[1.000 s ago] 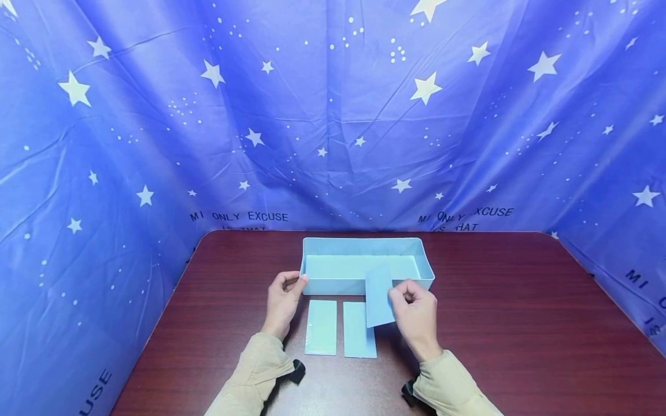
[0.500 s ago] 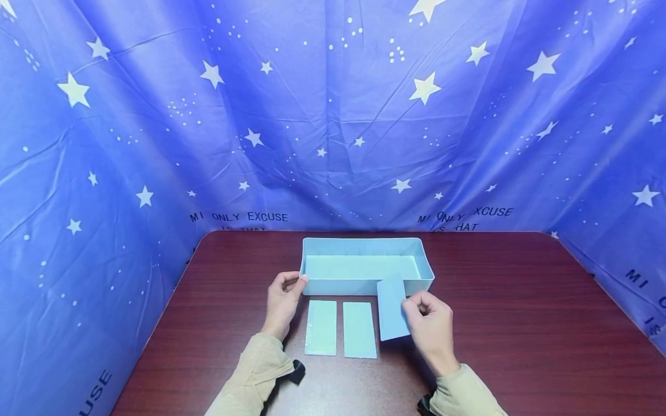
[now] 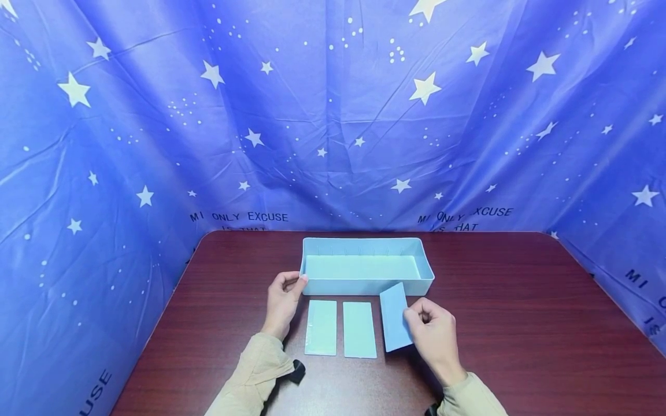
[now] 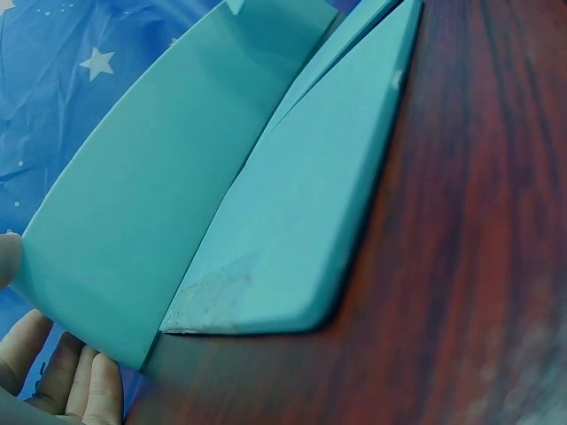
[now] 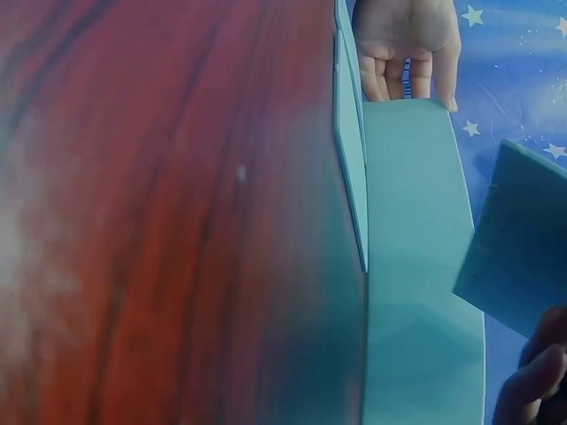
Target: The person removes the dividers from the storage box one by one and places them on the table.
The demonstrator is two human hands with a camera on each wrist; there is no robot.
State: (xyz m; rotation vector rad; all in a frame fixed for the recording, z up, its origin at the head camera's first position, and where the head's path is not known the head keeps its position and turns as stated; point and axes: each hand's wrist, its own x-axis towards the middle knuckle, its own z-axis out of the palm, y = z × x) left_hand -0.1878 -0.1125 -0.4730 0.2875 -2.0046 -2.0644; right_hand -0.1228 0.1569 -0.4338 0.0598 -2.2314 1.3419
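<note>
An open light-blue rectangular box (image 3: pixel 364 287) stands on the table. My left hand (image 3: pixel 281 303) grips its left end, thumb at the rim and fingers outside. My right hand (image 3: pixel 434 338) pinches a flat light-blue rectangular panel (image 3: pixel 395 318) by its right edge, tilted, in front of the box's right part. Two similar panels lie flat side by side before the box, the left panel (image 3: pixel 321 327) and the middle panel (image 3: pixel 359 330). In the right wrist view the held panel (image 5: pixel 523 235) shows raised off the table, with the box's front wall (image 5: pixel 416 239) behind it.
The dark red wood-grain table (image 3: pixel 520 312) extends to both sides. A blue curtain (image 3: pixel 333 115) with white stars hangs along its back and sides. Small vertical ridges run along the inner back wall of the box.
My right hand has moved right and toward me with the panel, from overlapping the middle panel and box to the right of the middle panel. The left hand stays on the box.
</note>
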